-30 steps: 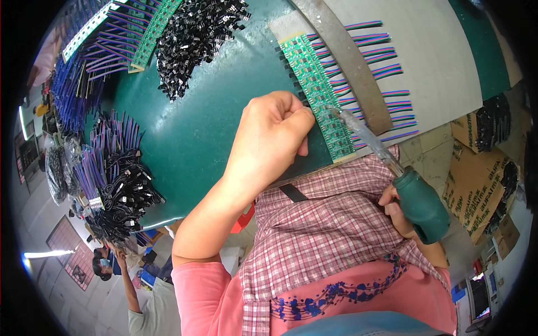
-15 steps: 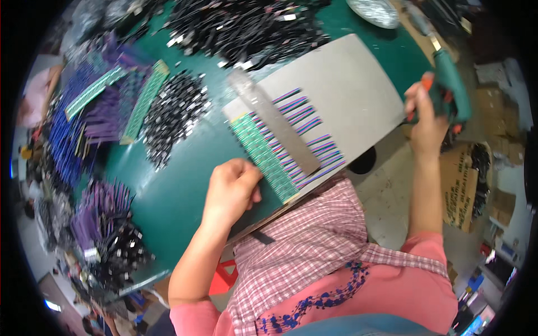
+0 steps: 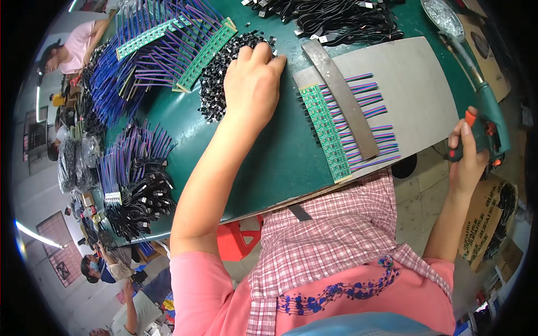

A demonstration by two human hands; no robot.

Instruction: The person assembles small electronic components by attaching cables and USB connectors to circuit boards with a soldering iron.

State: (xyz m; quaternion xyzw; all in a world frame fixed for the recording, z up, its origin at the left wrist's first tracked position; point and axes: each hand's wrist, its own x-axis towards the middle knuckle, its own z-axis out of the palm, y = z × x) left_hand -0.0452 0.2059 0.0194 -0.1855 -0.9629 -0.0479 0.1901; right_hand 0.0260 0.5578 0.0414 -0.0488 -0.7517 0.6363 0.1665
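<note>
The pile of small black connectors (image 3: pixel 214 87) lies on the green table (image 3: pixel 288 159), spread under and around the left hand (image 3: pixel 255 84), its pieces showing along the outer side of that hand and beyond the knuckles. The left fingers bend down toward the pile's far, right-hand part, with the thumb set to the right of them; the fingertips are hidden behind the back of the hand, so I cannot tell whether they are together or apart, or pinching a connector. Just left of the pile lies a green circuit strip (image 3: pixel 208 55) with blue and purple wires, beside a second strip (image 3: pixel 150 38) over a thick heap of blue wires (image 3: pixel 115 84). To the right of the pile, well apart from the left fingers, a long green circuit panel (image 3: pixel 327 131) runs along the left edge of a grey board (image 3: pixel 414 84); its coloured wires (image 3: pixel 376 111) pass under a flat metal bar (image 3: pixel 342 101) laid slantwise across them. Farther right, the right hand (image 3: pixel 468 154) has its fingers curled around the grip of a green soldering gun (image 3: pixel 493 117), whose metal shaft points toward a shiny dish (image 3: pixel 443 17). Black cables (image 3: pixel 347 25) lie along the far side, and another bundle of wires and black cables (image 3: pixel 140 204) sits near the table's left edge.
</note>
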